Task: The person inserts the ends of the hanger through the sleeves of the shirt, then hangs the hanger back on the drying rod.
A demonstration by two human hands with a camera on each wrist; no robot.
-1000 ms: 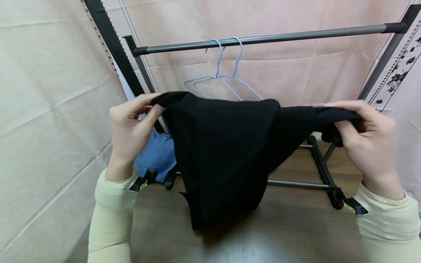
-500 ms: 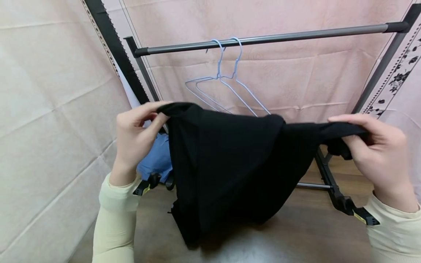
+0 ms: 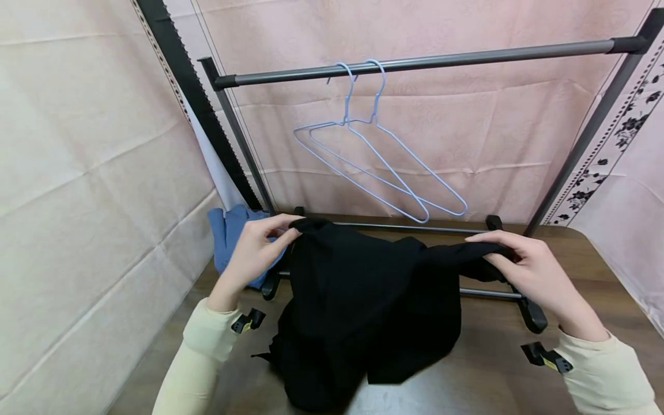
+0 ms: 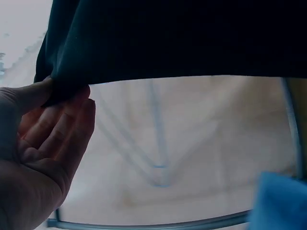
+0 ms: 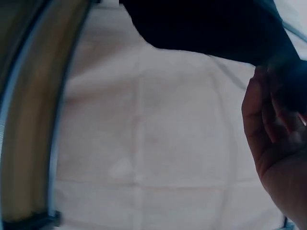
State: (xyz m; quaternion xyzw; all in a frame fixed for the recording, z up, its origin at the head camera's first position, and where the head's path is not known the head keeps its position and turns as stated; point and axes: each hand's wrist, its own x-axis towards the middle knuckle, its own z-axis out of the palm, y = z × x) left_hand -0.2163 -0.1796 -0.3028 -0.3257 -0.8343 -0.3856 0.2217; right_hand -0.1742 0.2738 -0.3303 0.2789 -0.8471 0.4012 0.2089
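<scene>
The left grip (image 3: pixel 259 248) pinches the black cloth (image 3: pixel 370 294) at ten o'clock, the right grip (image 3: pixel 526 262) at two, with blue hangers (image 3: pixel 346 108) at twelve.

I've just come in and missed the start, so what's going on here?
A person is holding up a black cloth with both hands. The left hand pinches one end of its upper edge and the right hand grips the other, with the rest draping below. Beyond it, two blue hangers hang bare on the rail.
</scene>
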